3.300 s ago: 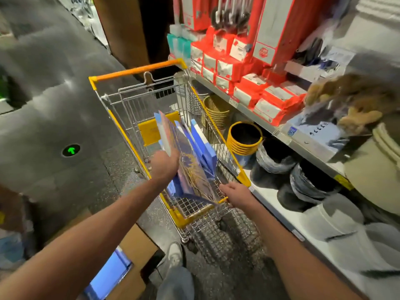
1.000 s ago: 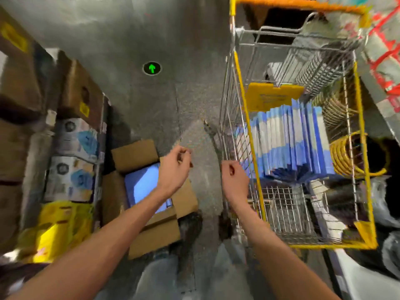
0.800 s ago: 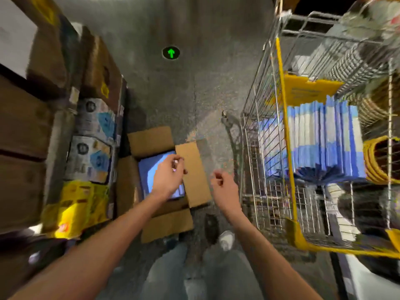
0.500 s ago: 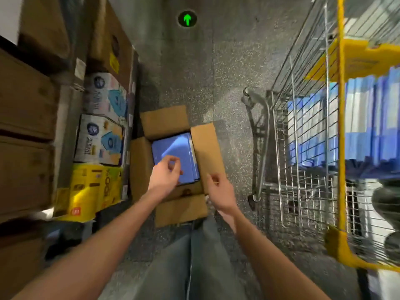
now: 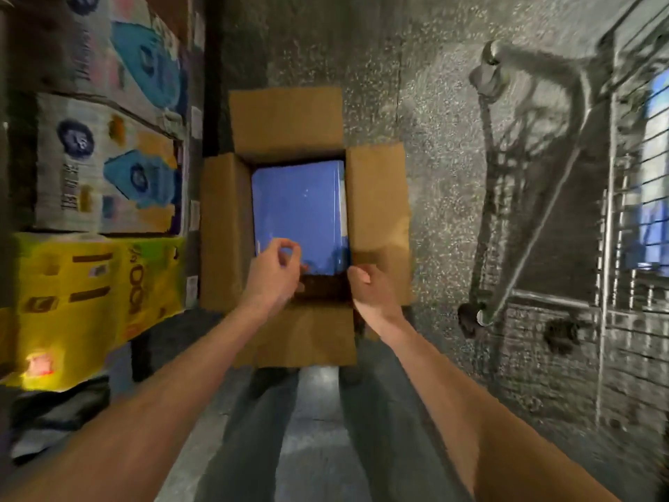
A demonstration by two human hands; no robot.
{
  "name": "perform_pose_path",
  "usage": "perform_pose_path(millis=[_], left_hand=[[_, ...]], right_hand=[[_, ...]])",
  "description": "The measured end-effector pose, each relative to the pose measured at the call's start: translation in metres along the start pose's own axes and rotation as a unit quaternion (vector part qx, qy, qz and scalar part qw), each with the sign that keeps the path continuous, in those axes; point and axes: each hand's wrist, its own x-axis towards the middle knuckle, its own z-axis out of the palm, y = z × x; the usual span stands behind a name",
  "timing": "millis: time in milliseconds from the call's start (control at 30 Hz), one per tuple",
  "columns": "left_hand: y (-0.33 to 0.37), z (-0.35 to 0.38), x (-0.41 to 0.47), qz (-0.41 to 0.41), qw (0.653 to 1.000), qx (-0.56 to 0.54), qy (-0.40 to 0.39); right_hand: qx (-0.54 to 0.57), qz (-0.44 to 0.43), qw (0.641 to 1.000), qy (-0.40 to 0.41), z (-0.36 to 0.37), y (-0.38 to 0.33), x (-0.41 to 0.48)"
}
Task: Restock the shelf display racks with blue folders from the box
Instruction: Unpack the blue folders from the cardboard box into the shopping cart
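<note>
- Wire cart [image 5: 611,248] stands on the right, apart from the box, with blue showing behind its mesh.
- Cardboard box [image 5: 376,197] is open on the floor, flaps splayed.
- Blue folders [image 5: 298,208] lie flat inside it.
- Left hand [image 5: 273,273] is over their near edge, thumb and forefinger curled tip to tip.
- Right hand [image 5: 373,288] is at the near right corner, fingers curled. Whether either hand grips anything is too blurred to call.

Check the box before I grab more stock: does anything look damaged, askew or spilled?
Nothing stands out: the blue folders lie flat and square inside the open cardboard box, its flaps spread outward, nothing spilled.
</note>
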Motion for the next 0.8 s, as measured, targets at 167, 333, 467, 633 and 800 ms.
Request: perform_pose_path(millis=[167,333,467,633,800], left_hand=[[-0.061,0.02,0.072,-0.016,0.999,0.006,-0.033],[-0.118,0.036,0.13,-0.014,0.998,0.043,-0.046],[-0.148,0.046,0.164,-0.007,0.998,0.047,-0.051],[-0.175,0.056,0.193,-0.009,0.997,0.045,-0.057],[-0.199,0.055,0.207,-0.024,0.996,0.051,-0.063]], right_hand=[[0.032,0.027,0.999,0.01,0.05,0.03,0.077],[0.027,0.028,0.999,-0.004,0.104,0.049,0.143],[0.036,0.049,0.998,0.013,0.127,0.066,0.185],[-0.05,0.062,0.996,0.037,0.144,0.084,0.226],[-0.014,0.074,0.995,0.065,0.161,0.092,0.24]])
